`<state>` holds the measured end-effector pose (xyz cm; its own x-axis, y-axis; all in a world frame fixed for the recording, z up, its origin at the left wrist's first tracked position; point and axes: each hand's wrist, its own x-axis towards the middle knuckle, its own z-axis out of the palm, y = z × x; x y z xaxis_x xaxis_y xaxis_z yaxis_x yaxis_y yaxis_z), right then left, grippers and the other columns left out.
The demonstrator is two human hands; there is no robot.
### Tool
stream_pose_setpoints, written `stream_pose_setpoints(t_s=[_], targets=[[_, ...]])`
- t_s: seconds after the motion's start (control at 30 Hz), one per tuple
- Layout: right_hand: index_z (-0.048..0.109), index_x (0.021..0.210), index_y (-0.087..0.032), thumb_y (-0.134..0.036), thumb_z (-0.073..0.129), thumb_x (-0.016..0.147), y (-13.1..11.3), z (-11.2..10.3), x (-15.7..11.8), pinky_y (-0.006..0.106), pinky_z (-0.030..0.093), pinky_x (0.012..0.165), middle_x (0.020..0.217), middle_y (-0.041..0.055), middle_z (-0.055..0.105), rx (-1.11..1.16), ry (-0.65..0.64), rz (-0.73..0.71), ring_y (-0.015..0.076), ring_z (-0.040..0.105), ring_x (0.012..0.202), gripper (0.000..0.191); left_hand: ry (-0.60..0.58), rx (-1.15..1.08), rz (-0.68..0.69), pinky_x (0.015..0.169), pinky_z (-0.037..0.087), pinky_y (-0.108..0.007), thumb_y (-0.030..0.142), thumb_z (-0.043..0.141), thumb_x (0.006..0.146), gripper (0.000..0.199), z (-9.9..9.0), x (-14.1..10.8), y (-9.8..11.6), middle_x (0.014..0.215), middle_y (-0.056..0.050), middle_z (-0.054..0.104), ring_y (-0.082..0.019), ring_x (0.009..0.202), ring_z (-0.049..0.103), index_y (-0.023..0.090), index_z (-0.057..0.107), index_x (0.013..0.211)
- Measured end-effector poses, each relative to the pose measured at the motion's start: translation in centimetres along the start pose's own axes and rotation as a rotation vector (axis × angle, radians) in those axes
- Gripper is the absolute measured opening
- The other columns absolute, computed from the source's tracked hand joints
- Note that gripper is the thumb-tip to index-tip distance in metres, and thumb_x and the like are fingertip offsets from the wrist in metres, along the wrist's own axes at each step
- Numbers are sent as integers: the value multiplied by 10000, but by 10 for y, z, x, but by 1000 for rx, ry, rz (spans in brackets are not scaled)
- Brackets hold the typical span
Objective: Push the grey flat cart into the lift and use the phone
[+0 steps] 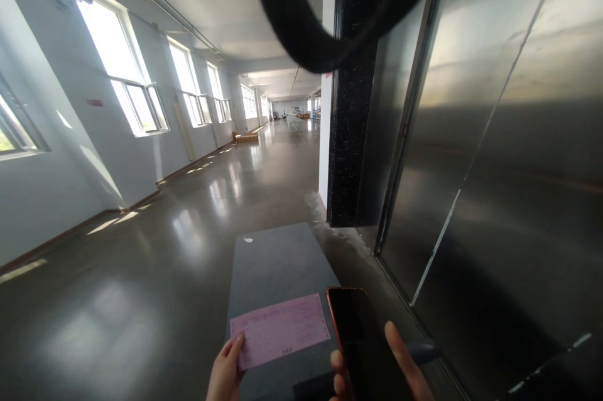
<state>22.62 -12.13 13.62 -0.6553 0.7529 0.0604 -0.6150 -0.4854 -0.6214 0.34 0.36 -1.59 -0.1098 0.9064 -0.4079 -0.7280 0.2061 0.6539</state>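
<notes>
At the lower middle, my left hand (227,368) pinches the lower left corner of a pink paper slip (281,330), which has small holes along its short edges and faint print. To its right, my right hand (406,364) grips a smartphone (366,344) with a reddish edge and a dark screen. Its thumb lies along the right side and fingertips show at the left. Below both hands is a flat grey cart platform (277,263), with a small white scrap (247,240) at its far left corner.
Large metal doors (509,156) stand close on the right, beside a black speckled door frame (351,137). A shiny grey floor (179,250) runs far ahead along windows on the left. Cardboard boxes (246,137) lie by that wall. A blurred black loop hangs across the top.
</notes>
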Motion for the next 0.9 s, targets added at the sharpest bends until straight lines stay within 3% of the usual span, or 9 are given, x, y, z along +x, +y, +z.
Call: stream_pose_setpoints(t_s=[0.23, 0.47, 0.7, 0.9], targets=[[685, 974, -60, -805, 500, 695, 11, 1, -2, 333, 460, 834, 959, 119, 653, -37, 42, 108, 248, 616, 888, 817, 1, 7, 29, 519, 486, -196, 92, 550, 827, 61, -3, -2, 3, 714, -30, 657, -98, 546, 603, 116, 602, 847], [658, 1069, -123, -706, 557, 748, 0, 13, 4, 390, 400, 968, 945, 73, 634, -31, -66, -69, 210, 595, 940, 673, 35, -8, 33, 537, 493, -166, 54, 502, 854, 90, 0, -13, 12, 675, -2, 637, -61, 539, 584, 106, 575, 844], [634, 1102, -65, -735, 513, 757, -2, 13, -2, 363, 470, 877, 1028, 147, 636, -172, 129, -183, 257, 608, 961, 763, 51, -12, 40, 519, 477, -135, 39, 496, 851, 122, 4, -16, 17, 675, 13, 636, -36, 538, 570, 112, 587, 817], [627, 1123, -117, -694, 573, 745, -4, 15, 0, 362, 501, 838, 1124, 113, 607, -195, 165, -232, 243, 610, 945, 692, 57, 7, 17, 518, 490, -161, 41, 468, 864, 135, 7, -15, 17, 679, 2, 628, -53, 535, 570, 101, 577, 814]])
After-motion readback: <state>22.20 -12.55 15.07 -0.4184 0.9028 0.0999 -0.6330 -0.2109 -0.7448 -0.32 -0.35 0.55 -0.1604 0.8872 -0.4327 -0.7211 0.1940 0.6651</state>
